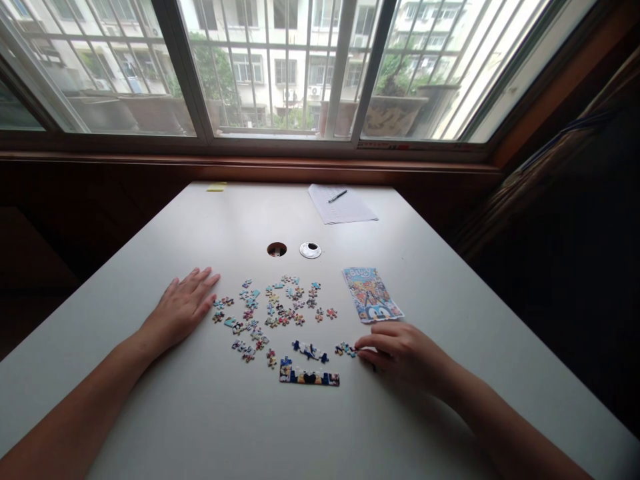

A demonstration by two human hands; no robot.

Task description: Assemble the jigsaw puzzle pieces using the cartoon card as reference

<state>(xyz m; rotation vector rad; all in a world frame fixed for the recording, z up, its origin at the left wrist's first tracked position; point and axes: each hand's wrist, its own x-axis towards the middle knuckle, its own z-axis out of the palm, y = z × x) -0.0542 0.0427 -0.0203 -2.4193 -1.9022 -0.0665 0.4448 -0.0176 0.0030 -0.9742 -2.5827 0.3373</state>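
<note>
Two hands low: left hand (183,308) flat, right hand (400,350) pinching puzzle pieces (346,349).

Daylight pours in through the wide window (280,67) ahead, and the buildings outside are washed pale, nearly blown out. The white surface (250,213) takes that light evenly, with a soft sheen toward its far edge. The woodwork under the sill and both sides of the room sink into deep shadow. Each hand throws only a faint shadow toward me. The window frame bows at the edges. The small puzzle pieces (273,310) look slightly soft.
</note>
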